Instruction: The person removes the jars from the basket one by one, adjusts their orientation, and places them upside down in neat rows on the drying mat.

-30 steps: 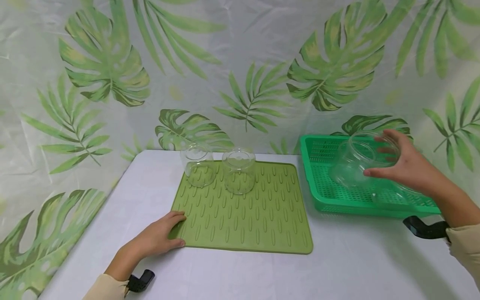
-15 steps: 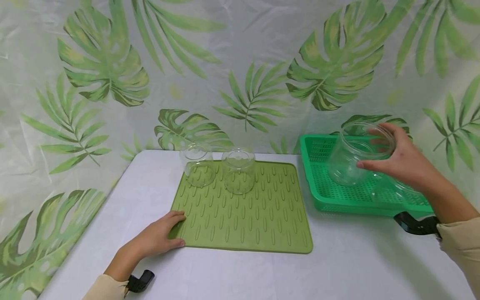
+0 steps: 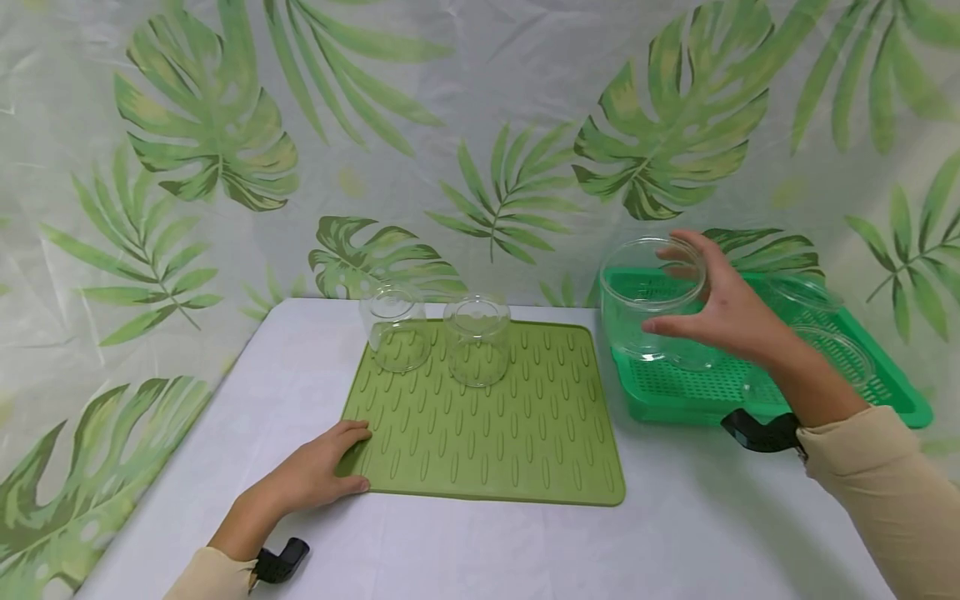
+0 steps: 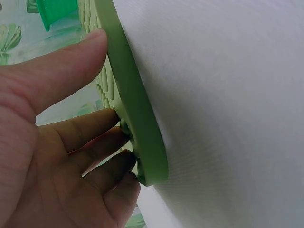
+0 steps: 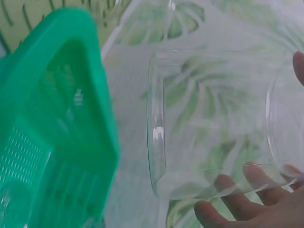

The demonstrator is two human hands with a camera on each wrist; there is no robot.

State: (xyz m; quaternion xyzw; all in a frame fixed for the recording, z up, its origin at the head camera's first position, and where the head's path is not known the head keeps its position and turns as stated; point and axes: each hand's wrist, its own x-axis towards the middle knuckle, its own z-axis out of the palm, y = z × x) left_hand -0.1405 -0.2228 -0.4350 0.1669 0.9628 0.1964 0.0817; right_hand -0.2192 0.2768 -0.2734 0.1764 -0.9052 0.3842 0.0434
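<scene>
My right hand [image 3: 720,312] holds a clear glass jar [image 3: 637,329] by its side just below the rim, mouth up, over the left end of the green plastic basket [image 3: 637,404]. In the right wrist view the fingers [image 5: 228,197] lie along the jar's wall, its base pointing towards the left beside the basket. My left hand [image 3: 311,475] rests with spread fingers on the near left corner of a ribbed green mat [image 3: 495,458]; in the left wrist view thumb and fingertips touch its edge. Two glass jars [image 3: 395,329] [image 3: 477,342] stand upside down at the mat's back left.
Inside the basket lie more clear glass pieces [image 3: 832,358], partly hidden by the right forearm. Behind the white-covered table [image 3: 675,542] hangs a leaf-printed cloth [image 3: 517,75]. A black camera sits on each wrist.
The right hand has lifted the glass jar out of the basket's middle and carried it left, to the basket's left end. The left hand has stayed on the mat.
</scene>
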